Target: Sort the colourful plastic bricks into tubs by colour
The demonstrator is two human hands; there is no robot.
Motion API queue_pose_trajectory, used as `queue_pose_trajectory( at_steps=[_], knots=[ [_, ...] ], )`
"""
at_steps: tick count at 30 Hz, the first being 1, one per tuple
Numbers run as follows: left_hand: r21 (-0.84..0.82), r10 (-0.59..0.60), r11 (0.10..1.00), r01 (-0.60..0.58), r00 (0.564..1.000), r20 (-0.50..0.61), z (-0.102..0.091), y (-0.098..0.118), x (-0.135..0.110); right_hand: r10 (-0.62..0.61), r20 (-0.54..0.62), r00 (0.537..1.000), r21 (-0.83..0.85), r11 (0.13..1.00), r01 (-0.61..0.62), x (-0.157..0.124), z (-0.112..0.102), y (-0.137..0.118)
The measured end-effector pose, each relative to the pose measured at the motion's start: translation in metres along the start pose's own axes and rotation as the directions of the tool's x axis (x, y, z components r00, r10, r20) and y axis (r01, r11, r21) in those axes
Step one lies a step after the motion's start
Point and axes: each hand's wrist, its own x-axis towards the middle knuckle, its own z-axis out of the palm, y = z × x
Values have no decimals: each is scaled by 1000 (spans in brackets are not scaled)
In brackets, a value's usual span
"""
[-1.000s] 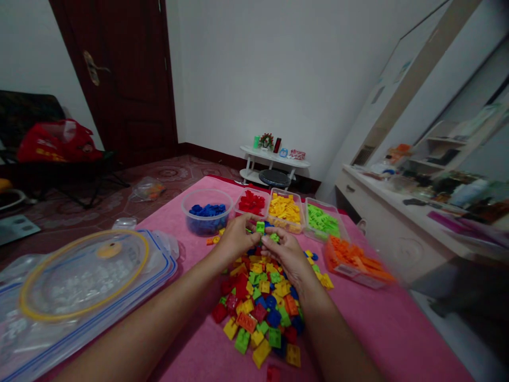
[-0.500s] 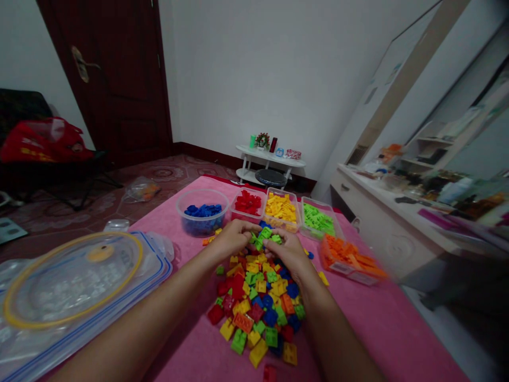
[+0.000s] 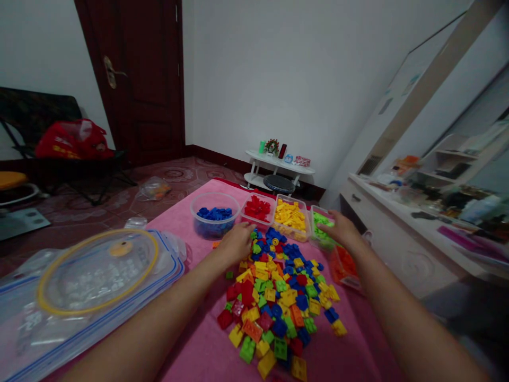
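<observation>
A heap of mixed red, yellow, green, blue and orange bricks lies on a pink cloth. My left hand rests palm down at the heap's far left edge, fingers loosely spread, just in front of the red tub. My right hand hovers over the tub of green bricks, fingers curled down; what they hold is hidden. A round bowl of blue bricks, a tub of yellow bricks and a tub of orange bricks stand around them.
Clear plastic lids, one with a yellow ring, are stacked at the left. A white dresser stands close on the right. Beyond the cloth are a small white shelf table, a dark door and a chair with a red bag.
My hands, joined over the heap on green bricks, have parted. The right hand went right to the green tub. The left stayed at the heap's edge. The view shifted slightly.
</observation>
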Motion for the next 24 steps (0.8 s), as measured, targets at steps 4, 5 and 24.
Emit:
queue_pose_trajectory(
  at_steps=[4, 5, 24],
  knots=[
    [52, 7, 999, -10, 998, 58, 11, 0, -3, -125, 124, 984, -15, 992, 128, -39, 18, -18],
    [58, 2, 998, -6, 998, 69, 11, -1, -3, -142, 166, 976, 16, 990, 141, -50, 22, -22],
    [82, 34, 996, -45, 991, 129, -6, 22, -8, -103, 534, 839, -141, 968, 209, -116, 0, -29]
  ],
)
